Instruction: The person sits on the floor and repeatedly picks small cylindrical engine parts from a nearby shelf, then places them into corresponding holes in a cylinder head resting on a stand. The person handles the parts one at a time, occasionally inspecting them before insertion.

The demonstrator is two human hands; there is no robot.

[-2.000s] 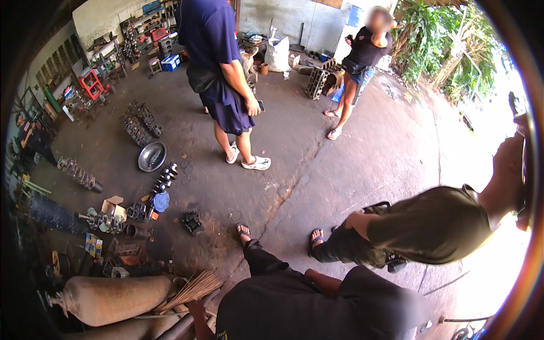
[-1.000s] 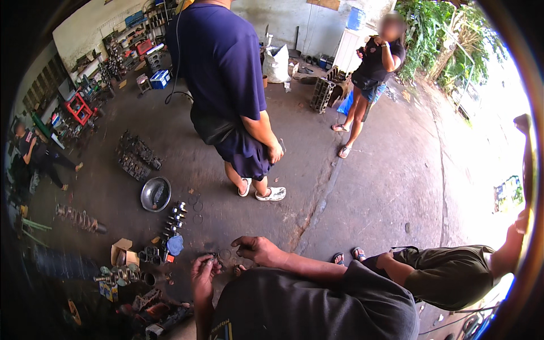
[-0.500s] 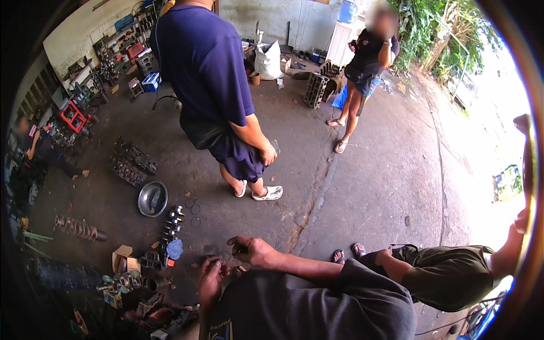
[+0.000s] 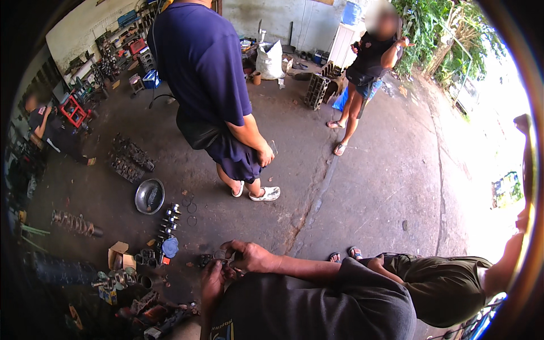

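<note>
My left hand (image 4: 213, 277) and my right hand (image 4: 252, 258) meet close together in front of my dark shirt. The fingers of both are curled into a pinch. Something small and dark shows between their fingertips, too small and partly covered to name. On the floor beyond my hands, several thin metal rings (image 4: 191, 211) lie beside a crankshaft (image 4: 171, 220). A blue round part (image 4: 170, 247) lies at the crankshaft's near end. Farther left stands a metal basin (image 4: 149, 196) with dark parts in it.
A person in a navy shirt (image 4: 198, 62) stands ahead; another (image 4: 374, 56) stands far right. A person in olive clothes (image 4: 447, 283) is close on my right, and one more (image 4: 48, 127) is at far left. Engine parts, an open cardboard box (image 4: 120, 256) and an engine block (image 4: 316, 92) are around.
My hands have come closer together, their fingertips now nearly meeting. The far-right person's raised hand has moved outward from the head. The view has shifted slightly.
</note>
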